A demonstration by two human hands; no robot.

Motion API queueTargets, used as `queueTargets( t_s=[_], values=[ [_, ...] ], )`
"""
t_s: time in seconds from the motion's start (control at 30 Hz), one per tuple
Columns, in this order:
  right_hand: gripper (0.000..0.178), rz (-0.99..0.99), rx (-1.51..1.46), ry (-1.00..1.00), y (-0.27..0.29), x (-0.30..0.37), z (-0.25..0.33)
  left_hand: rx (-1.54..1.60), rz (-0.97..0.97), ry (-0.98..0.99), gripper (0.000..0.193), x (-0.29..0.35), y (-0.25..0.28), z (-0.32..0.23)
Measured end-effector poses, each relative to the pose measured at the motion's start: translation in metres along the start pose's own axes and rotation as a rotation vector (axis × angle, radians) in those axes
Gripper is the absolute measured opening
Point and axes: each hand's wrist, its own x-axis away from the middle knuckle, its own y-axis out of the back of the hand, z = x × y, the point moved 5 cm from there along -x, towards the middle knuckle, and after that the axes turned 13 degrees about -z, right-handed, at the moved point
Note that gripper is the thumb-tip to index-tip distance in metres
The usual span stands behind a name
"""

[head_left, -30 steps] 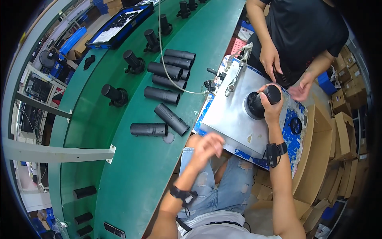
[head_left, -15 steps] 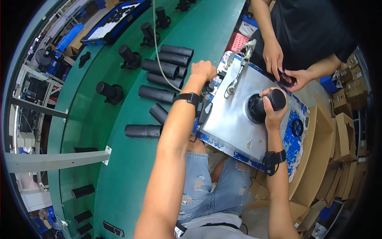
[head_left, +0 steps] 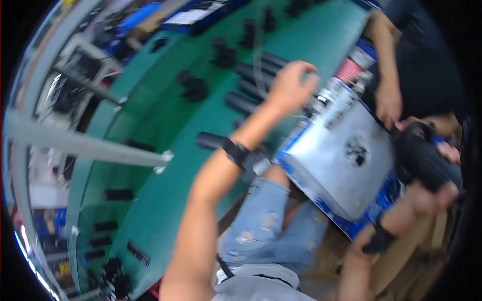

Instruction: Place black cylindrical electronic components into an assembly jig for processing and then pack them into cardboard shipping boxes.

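My right hand (head_left: pixel 427 198), blurred by motion, is wrapped round a large black plastic cylinder (head_left: pixel 424 163) with a wider ring-like end. The cylinder is tilted in the air beyond the right edge of a metal-topped box (head_left: pixel 331 165). A round dark fixture (head_left: pixel 356 151) shows in the box's top plate. My left hand (head_left: pixel 293 88) hangs above the box's left far corner, near the black tubes (head_left: pixel 243 103) on the green bench. Its fingers are curved and apart, and I see nothing in them.
A co-worker's hand (head_left: pixel 389 105) and dark shirt are close to the cylinder's far end. Several black flanged parts (head_left: pixel 192 86) stand along the green bench (head_left: pixel 165 200). A grey metal bar (head_left: pixel 100 143) crosses at left. Cardboard (head_left: pixel 401 251) lies at lower right.
My right hand has lifted the black cylinder off the metal plate and carried it right, toward the co-worker. My left hand has come up from the box's edge and opened. The view has swung.
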Motion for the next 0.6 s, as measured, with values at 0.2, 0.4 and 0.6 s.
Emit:
queueTargets(
  t_s=[0.2,0.4,0.6],
  values=[
    [0.073,0.296,0.196,-0.112,-0.072,0.123,0.006,0.261,0.158,-0.297,0.067,0.148,0.073,-0.140],
    [0.078,0.326,0.010,-0.534,-0.065,0.228,0.011,-0.017,0.248,0.029,0.070,0.188,0.140,-0.082],
    [0.036,0.233,0.057,-1.016,0.013,0.362,-0.028,-0.212,-0.484,0.351,0.061,0.121,0.288,0.071]
  ],
)
